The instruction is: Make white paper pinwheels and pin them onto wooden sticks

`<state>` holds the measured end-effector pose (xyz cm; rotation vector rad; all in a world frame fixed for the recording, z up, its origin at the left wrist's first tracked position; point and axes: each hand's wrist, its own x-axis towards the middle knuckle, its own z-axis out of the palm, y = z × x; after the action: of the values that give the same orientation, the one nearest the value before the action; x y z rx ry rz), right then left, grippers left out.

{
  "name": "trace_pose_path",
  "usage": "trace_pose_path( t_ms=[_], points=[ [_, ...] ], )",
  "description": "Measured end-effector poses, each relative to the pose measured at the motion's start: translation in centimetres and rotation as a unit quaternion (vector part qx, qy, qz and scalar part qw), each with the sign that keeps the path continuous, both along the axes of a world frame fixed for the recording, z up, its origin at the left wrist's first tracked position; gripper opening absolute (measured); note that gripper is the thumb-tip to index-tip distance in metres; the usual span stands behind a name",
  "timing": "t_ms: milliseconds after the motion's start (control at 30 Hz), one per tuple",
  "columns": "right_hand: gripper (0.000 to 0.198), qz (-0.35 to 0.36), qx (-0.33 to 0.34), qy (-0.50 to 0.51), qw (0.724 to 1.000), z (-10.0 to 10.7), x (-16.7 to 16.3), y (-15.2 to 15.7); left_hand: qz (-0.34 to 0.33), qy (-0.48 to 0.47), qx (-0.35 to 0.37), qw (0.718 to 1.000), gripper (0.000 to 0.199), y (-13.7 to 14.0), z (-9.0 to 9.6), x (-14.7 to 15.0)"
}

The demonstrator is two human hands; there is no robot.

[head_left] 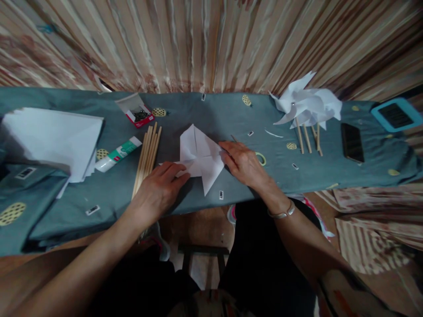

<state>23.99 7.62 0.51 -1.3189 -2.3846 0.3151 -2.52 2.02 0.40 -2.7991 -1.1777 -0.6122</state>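
Observation:
A white sheet of paper [205, 152], cut along slits toward its middle and shaped like a pinwheel, lies on the cloth-covered table between my hands. My left hand [161, 185] has its fingers closed on the paper's left point. At the right edge, my right hand [243, 163] holds the paper between thumb and fingers. Scissors with a yellow-green handle [261, 158] lie partly hidden beneath my right hand, and their tip shows above it. Several wooden sticks [147, 152] lie side by side just beyond my left hand.
Stacked white paper [53, 141], a glue tube [119, 154] and an open red box [140, 116] of small dark pieces are on the left. Finished white pinwheels [307, 101] on sticks, a phone [352, 142] and a blue-framed device [396, 114] lie right. A curtain [205, 48] hangs behind.

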Motion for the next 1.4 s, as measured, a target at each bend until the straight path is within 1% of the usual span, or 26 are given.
trace_pose_path(
  t_ms=[100, 200, 267, 333, 433, 567, 700, 767, 867, 933, 1100, 1267, 1400],
  points=[
    [0.038, -0.021, -0.011, 0.003, 1.0, 0.2, 0.1, -0.7, -0.004, -0.012, 0.022, 1.0, 0.022, 0.2, 0.4, 0.2],
    [0.037, -0.033, -0.024, 0.015, 0.999, 0.3, 0.1, -1.4, -0.018, -0.018, 0.025, 0.999, 0.019, -0.4, 0.9, 1.4],
    [0.036, -0.036, -0.028, 0.021, 0.999, 0.3, 0.1, -1.8, -0.031, -0.009, 0.005, 0.999, 0.015, -1.0, 1.0, 2.5],
    [0.036, -0.037, -0.031, 0.023, 0.999, 0.3, 0.1, -2.1, -0.039, 0.02, -0.027, 0.999, 0.016, -1.4, 1.0, 3.5],
    [0.036, -0.029, -0.036, 0.026, 0.999, 0.3, 0.1, -2.4, -0.029, 0.067, -0.062, 0.995, 0.016, -1.7, 0.8, 4.4],
    [0.035, -0.03, -0.038, 0.044, 0.998, 0.4, 0.4, -2.7, -0.017, 0.091, -0.062, 0.994, 0.012, -1.6, 0.9, 4.7],
    [0.036, -0.039, -0.04, 0.061, 0.997, 0.6, 1.1, -2.7, -0.036, 0.107, -0.054, 0.992, 0.012, -1.9, 1.4, 4.7],
    [0.04, -0.024, -0.053, 0.068, 0.996, 0.7, 1.7, -2.7, -0.048, 0.103, -0.051, 0.992, 0.014, -2.0, 1.6, 4.5],
    [0.047, 0.021, -0.074, 0.081, 0.994, 0.8, 2.4, -2.8, -0.063, 0.075, -0.032, 0.995, 0.018, -2.2, 1.7, 4.1],
    [0.049, 0.046, -0.084, 0.08, 0.992, 0.9, 2.7, -3.2, -0.071, 0.056, -0.02, 0.996, 0.019, -2.2, 1.7, 3.8],
    [0.05, 0.063, -0.136, 0.074, 0.986, 1.3, 2.6, -4.4, -0.071, 0.043, -0.019, 0.996, 0.02, -2.5, 1.5, 2.7],
    [0.041, 0.09, -0.201, 0.1, 0.97, 1.7, 2.7, -5.2, -0.074, 0.04, -0.03, 0.996, 0.025, -3.0, 1.7, 2.0],
    [0.025, 0.117, -0.215, 0.119, 0.962, 1.6, 2.8, -5.3, -0.08, 0.057, -0.049, 0.994, 0.027, -3.0, 2.0, 2.1]
  ],
)
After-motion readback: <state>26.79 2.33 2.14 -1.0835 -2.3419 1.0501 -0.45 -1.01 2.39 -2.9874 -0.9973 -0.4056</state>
